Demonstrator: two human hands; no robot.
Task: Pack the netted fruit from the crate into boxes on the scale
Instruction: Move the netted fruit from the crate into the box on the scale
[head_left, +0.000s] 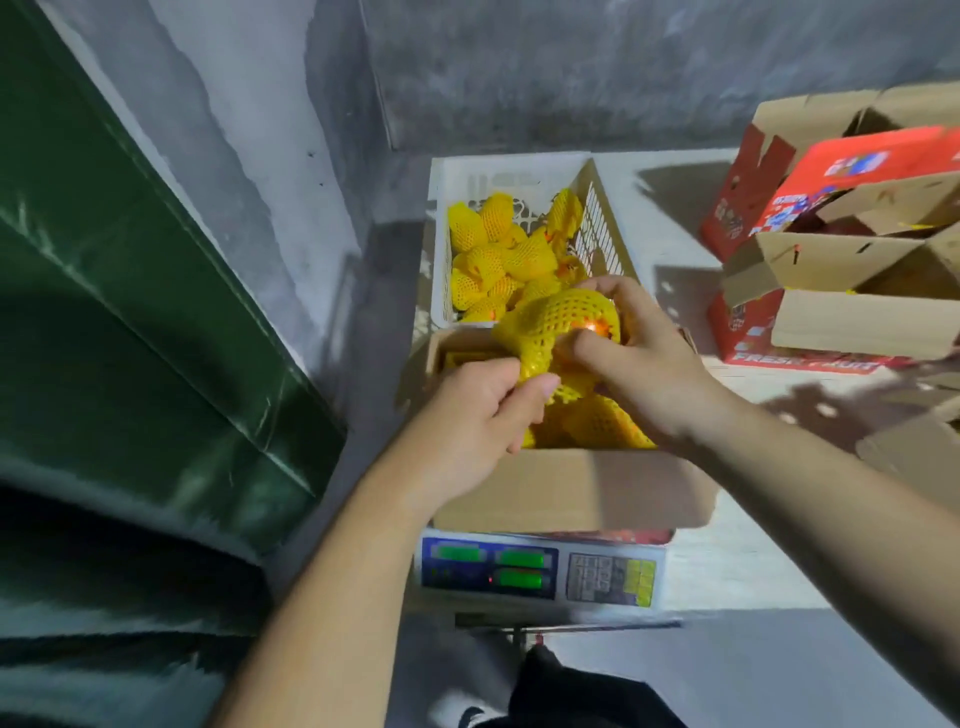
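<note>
An open cardboard box (566, 488) stands on a digital scale (540, 571) and holds several fruits in yellow foam netting. Above the box, both hands hold one netted orange fruit (563, 322). My right hand (644, 358) grips it from the right, fingers curled over its top. My left hand (478, 410) pinches the loose end of its yellow net at the lower left. Just behind the box, a white plastic crate (519, 176) holds several more netted fruits (498, 244).
Red and brown fruit cartons (841, 239) with open flaps are stacked on the white table at the right. A green tarpaulin (130, 312) fills the left side, with a grey concrete wall behind. Dark clothing lies at the bottom edge.
</note>
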